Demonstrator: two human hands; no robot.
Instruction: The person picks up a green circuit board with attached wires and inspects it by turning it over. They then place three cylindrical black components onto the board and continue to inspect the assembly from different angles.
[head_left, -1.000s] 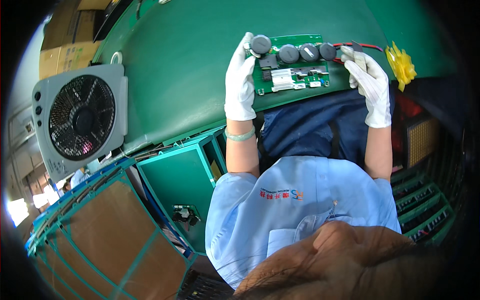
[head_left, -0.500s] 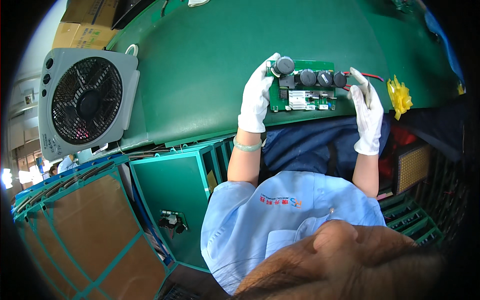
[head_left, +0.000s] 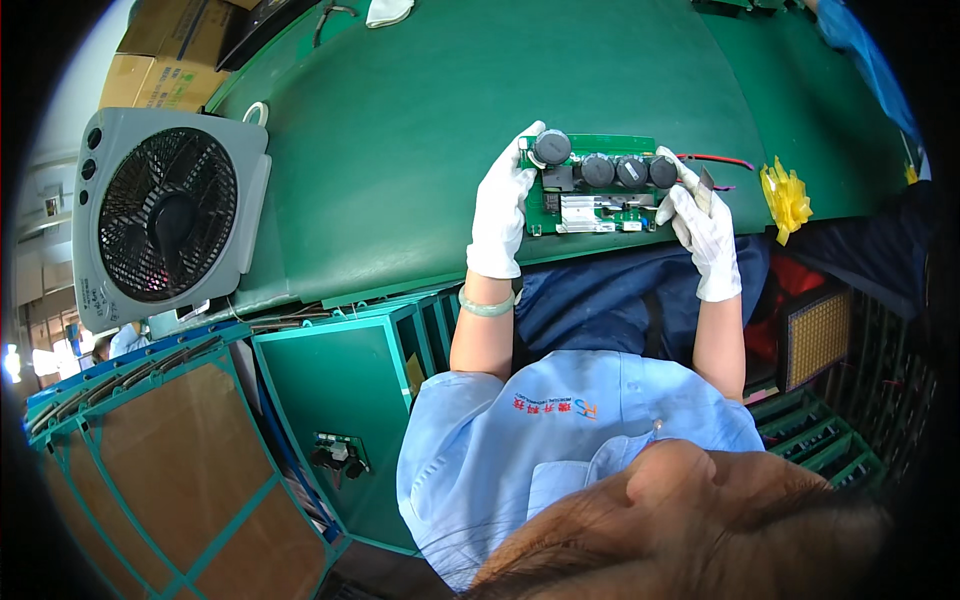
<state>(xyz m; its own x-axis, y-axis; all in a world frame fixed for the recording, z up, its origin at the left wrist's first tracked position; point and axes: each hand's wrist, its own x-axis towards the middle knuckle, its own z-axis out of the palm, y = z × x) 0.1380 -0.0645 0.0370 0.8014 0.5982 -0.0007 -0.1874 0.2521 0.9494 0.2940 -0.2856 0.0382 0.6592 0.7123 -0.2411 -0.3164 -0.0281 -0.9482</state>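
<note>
A green circuit board (head_left: 590,216) is held above the front part of the green table. It carries several round black capacitors along its upper half and a silver finned heat sink below them. My left hand (head_left: 499,205), in a white glove, grips the board's left edge. On the right edge, my gloved right hand (head_left: 702,225) has its fingers closed at the board's side. Red and dark wires (head_left: 725,160) stick out to the right past that hand. The right fingertips are partly hidden by the board's corner.
A grey box fan (head_left: 168,215) stands at the left. Yellow plastic strips (head_left: 787,200) hang at the table's right edge. Cardboard boxes (head_left: 165,65) and a white cloth (head_left: 389,11) lie toward the back. Another board (head_left: 340,455) sits on a green rack panel (head_left: 330,375) at lower left.
My right hand has moved left onto the board's right edge, where it was apart from it. The board sits slightly lower and further left in view, and the view has shifted a little.
</note>
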